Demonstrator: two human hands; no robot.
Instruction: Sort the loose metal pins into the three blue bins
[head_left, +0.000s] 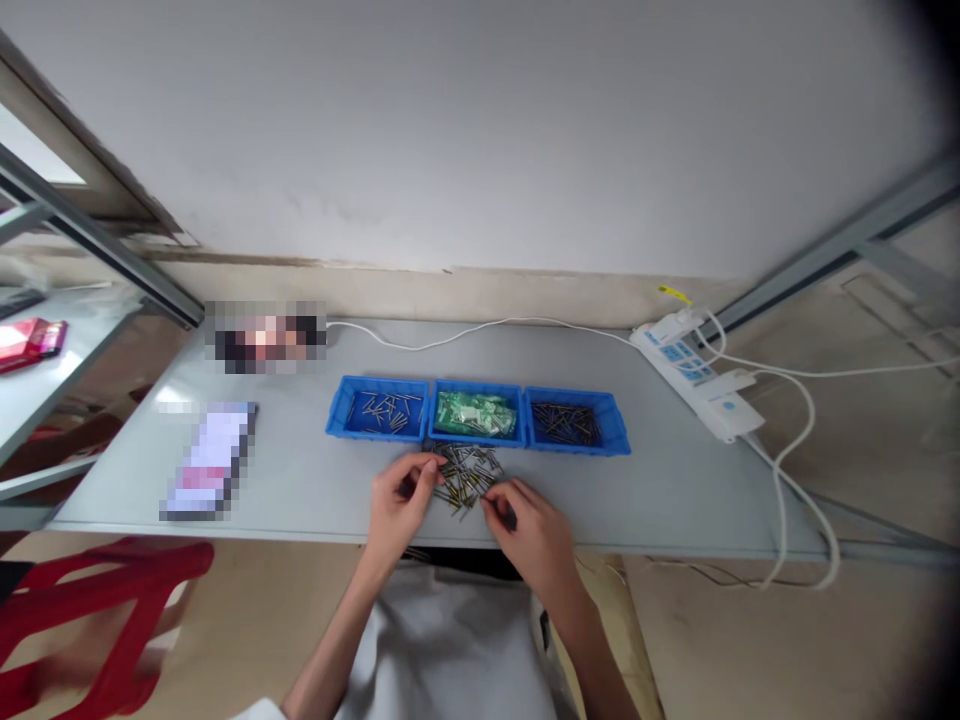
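A loose pile of thin metal pins (pixel 466 478), some silver and some gold-toned, lies on the table in front of three blue bins. My left hand (pixel 401 497) is at the pile's left edge, thumb and forefinger pinched together. At the lower right of the pile, my right hand (pixel 529 525) also has its fingertips closed. Whatever either pinch holds is too small to make out. The left bin (pixel 339 412) contains scattered silver pins, and the middle bin (pixel 478 440) has small green-and-clear packets. Darker pins lie in the right bin (pixel 616 425).
A blurred-out phone-like object (pixel 210 462) lies at the left, with another blurred item (pixel 264 338) behind it. A white power strip (pixel 694 375) with cables stands at the right. A red stool (pixel 112 610) is below the table's left side.
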